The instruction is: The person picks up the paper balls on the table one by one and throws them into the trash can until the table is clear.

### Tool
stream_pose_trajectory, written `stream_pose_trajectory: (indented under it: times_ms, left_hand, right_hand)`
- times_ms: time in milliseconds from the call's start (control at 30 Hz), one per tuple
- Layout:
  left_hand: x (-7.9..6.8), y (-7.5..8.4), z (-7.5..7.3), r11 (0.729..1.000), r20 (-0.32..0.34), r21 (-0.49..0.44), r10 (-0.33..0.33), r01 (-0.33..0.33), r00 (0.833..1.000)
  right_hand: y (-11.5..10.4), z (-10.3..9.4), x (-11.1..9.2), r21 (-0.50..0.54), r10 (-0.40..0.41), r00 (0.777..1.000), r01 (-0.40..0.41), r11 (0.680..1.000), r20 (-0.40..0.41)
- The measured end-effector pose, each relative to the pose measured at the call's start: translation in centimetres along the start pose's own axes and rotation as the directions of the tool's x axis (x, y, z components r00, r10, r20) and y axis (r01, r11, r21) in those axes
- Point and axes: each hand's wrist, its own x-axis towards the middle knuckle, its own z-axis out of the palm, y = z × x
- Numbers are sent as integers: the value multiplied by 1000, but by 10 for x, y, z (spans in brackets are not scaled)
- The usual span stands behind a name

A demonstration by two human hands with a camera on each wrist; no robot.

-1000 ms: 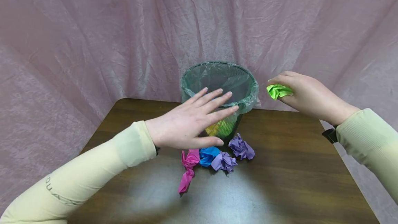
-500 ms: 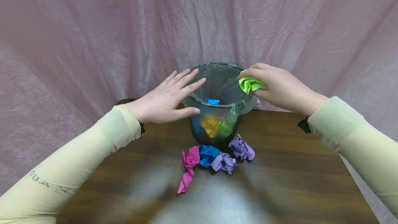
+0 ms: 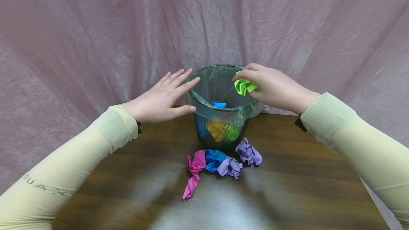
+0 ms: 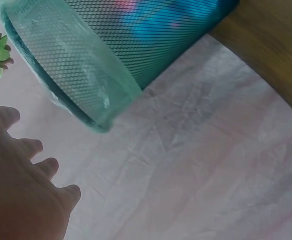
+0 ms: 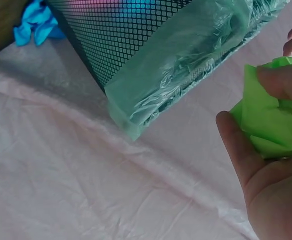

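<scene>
My right hand holds a crumpled lime-green paper ball between thumb and fingers, over the right side of the bin's mouth. The right wrist view shows the thumb pressed on the green paper. With fingers spread, my left hand hovers at the left of the rim and holds nothing. The dark mesh bin stands upright, with a thin green plastic liner folded over its rim. Inside lies a bright blue paper ball; yellow, green and blue colours show through the mesh.
In front of the bin on the brown wooden table lie a twisted pink paper, a blue paper ball and two purple ones, the nearer and the farther. A pink curtain hangs behind.
My right hand has carried the green paper ball leftward, from right of the bin to over its mouth. My left hand has drawn back left from in front of the bin.
</scene>
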Motion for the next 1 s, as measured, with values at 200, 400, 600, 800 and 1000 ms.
stream_pose_trajectory:
  times_ms: [200, 400, 600, 800, 1000]
  left_hand:
    - [-5, -7, 2, 999, 6, 0, -37, 37, 999]
    - [-11, -14, 2, 999, 7, -4, -50, 50, 999]
    - [-17, -19, 4, 997, 7, -5, -72, 72, 997]
    - [-22, -21, 10, 997, -4, -14, -73, 73, 997]
    - [-22, -20, 14, 998, 1, -16, -68, 68, 998]
  right_hand:
    - [-3, 0, 6, 2, 2, 1000, -2, 1000, 24]
    - [-5, -3, 11, -55, 4, 998, -1, 998, 60]
    - [-3, -4, 16, -50, 58, 990, -52, 997, 128]
    - [1, 1, 19, -35, 115, 978, -110, 993, 174]
    - [4, 4, 19, -36, 140, 968, -136, 990, 209]
